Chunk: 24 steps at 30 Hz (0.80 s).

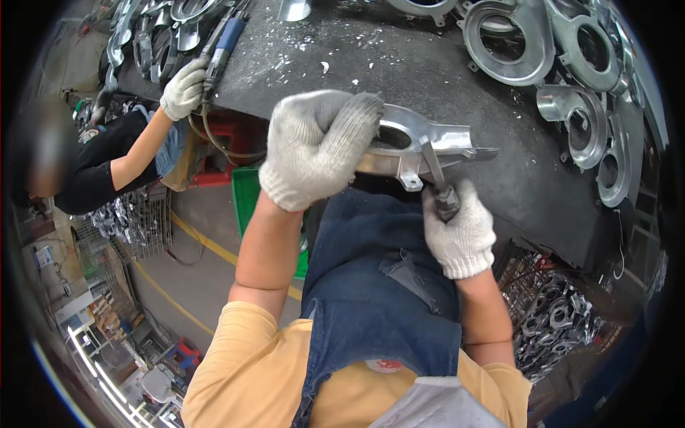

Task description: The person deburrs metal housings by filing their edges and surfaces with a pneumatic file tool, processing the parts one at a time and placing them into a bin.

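Observation:
My left hand (310, 150), in a white knit glove, is closed on the left side of a silvery metal casting (448, 134). The casting has a round opening, a short spout to the right and a small lug below; my fingers hide part of its ring. In my gloved right hand (467, 235) is a hand tool with a dark handle and a flat metal blade (433, 162), possibly a file or scraper. Its blade points up and lies against or just in front of the casting's edge, near the lug. The casting is held at the near edge of a dark workbench (285, 71).
Several similar castings (508, 68) lie along the bench's right side. Metal chips are scattered over the top. At left, a co-worker's gloved hand (184, 89) holds a blue-and-black power tool (230, 34). A wire basket of castings (556, 314) stands lower right; a green bin (246, 200) is below the bench.

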Motion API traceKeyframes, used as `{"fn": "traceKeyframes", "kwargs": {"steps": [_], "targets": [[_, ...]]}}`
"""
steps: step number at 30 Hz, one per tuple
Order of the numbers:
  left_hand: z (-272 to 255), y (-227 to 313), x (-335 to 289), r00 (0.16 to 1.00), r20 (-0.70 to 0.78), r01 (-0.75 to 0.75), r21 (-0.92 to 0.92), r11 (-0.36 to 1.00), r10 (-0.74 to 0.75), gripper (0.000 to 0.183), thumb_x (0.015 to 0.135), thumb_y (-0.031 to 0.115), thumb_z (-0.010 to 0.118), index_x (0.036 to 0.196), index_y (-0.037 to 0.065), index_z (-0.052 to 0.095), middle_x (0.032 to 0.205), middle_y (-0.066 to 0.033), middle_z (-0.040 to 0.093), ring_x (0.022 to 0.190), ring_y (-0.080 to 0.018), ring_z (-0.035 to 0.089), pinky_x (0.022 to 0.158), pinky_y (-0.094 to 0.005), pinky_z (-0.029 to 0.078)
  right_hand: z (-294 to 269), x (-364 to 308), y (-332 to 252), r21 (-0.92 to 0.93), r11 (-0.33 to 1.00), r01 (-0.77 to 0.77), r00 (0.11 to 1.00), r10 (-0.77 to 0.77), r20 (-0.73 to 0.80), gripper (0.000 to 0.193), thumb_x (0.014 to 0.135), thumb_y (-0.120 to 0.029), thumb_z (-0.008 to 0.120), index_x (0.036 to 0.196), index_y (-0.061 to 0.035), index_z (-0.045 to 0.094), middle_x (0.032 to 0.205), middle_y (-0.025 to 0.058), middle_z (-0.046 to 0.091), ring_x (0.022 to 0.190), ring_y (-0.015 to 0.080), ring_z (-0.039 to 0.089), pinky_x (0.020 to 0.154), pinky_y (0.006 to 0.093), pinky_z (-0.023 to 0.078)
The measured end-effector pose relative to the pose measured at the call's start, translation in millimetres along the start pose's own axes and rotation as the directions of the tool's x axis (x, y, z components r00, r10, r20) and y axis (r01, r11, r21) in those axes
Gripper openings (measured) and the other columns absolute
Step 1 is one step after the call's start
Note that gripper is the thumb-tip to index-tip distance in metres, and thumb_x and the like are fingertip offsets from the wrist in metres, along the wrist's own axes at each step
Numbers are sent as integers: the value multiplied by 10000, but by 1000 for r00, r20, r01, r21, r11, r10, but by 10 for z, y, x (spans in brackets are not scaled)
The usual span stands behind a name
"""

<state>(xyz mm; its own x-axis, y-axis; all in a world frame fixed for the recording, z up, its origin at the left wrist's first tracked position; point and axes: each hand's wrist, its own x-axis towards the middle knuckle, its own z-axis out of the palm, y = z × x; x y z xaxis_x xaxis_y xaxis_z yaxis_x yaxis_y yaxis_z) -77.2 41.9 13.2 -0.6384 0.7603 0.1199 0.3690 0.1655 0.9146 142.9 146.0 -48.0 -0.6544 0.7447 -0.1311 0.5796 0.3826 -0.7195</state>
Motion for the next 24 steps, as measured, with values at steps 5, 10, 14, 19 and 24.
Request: {"fn": "traceKeyframes", "kwargs": {"steps": [5, 10, 14, 19, 24], "targets": [[241, -166, -376, 950, -258, -150, 112, 982, 175, 151, 929, 82, 689, 786, 38, 702, 671, -62, 613, 581, -179, 570, 571, -333, 438, -447, 318, 92, 211, 798, -564, 394, 35, 918, 211, 905, -159, 855, 969, -44, 691, 870, 84, 798, 706, 171, 759, 624, 326, 591], [541, -377, -487, 898, 7, -351, 611, 710, 439, 160, 729, 185, 859, 849, 132, 767, 723, -65, 659, 653, -306, 646, 673, -421, 495, -399, 504, 320, 603, 752, -265, -105, -644, 757, 315, 837, -141, 938, 1094, -47, 782, 903, 81, 802, 852, 203, 768, 790, 344, 602], [557, -441, -553, 926, 133, -375, 259, 890, 352, 489, 680, 298, 922, 1106, 93, 796, 1020, -107, 767, 970, -352, 747, 935, -471, 580, -646, 256, 468, 588, 762, -272, 494, -414, 765, 259, 850, -92, 909, 1060, -39, 766, 864, 69, 774, 753, 167, 725, 704, 320, 581], [258, -779, -404, 823, 369, -568, 548, 614, 431, 415, 687, 307, 927, 1046, 137, 809, 1100, -47, 753, 1173, -355, 704, 1113, -558, 524, -392, -51, 443, 339, 733, -589, 725, 293, 624, 273, 933, -185, 860, 1127, -51, 722, 860, 65, 750, 705, 129, 707, 660, 303, 590], [377, -534, -335, 742, 363, -670, 444, 596, 563, 280, 705, 383, 879, 753, 193, 680, 761, 2, 553, 777, -243, 634, 710, -427, 529, -193, -83, 331, 78, 947, -310, 874, 252, 415, 324, 950, -261, 843, 1167, -47, 732, 1037, 173, 821, 999, 301, 818, 911, 389, 625]]}}
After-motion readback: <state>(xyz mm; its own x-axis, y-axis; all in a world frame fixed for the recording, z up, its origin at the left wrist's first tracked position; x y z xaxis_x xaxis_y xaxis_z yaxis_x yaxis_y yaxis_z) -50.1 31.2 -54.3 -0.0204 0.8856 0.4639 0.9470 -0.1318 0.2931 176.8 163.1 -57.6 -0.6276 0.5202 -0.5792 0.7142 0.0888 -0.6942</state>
